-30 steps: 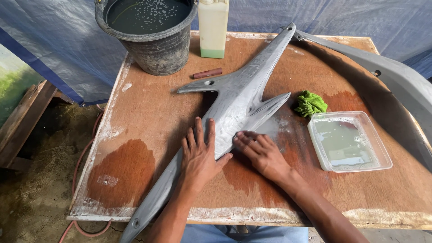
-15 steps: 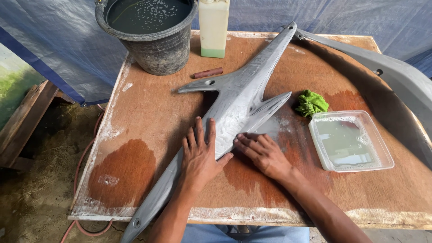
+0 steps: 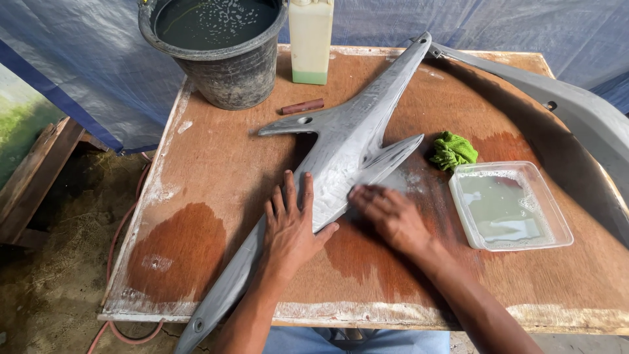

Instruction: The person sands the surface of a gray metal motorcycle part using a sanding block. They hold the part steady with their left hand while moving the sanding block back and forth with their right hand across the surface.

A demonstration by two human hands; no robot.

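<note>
A long grey pointed body panel [image 3: 354, 141] lies diagonally across a wet wooden table [image 3: 216, 157], from the near left edge to the far right. My left hand [image 3: 291, 223] rests flat on the panel's lower part, fingers spread. My right hand [image 3: 386, 216] presses its fingers against the panel's right edge near a side fin; the hand is slightly blurred. I cannot tell whether something small lies under its fingers.
A dark bucket of water [image 3: 213, 49] and a pale plastic jug [image 3: 311, 39] stand at the far edge. A small brown stick [image 3: 303, 106], a green cloth [image 3: 452, 151] and a clear tray of soapy water [image 3: 508, 204] sit nearby. Another grey panel [image 3: 563, 105] lies at the right.
My right hand has shifted slightly along the panel's edge and is now blurred. My left hand stays flat in the same place.
</note>
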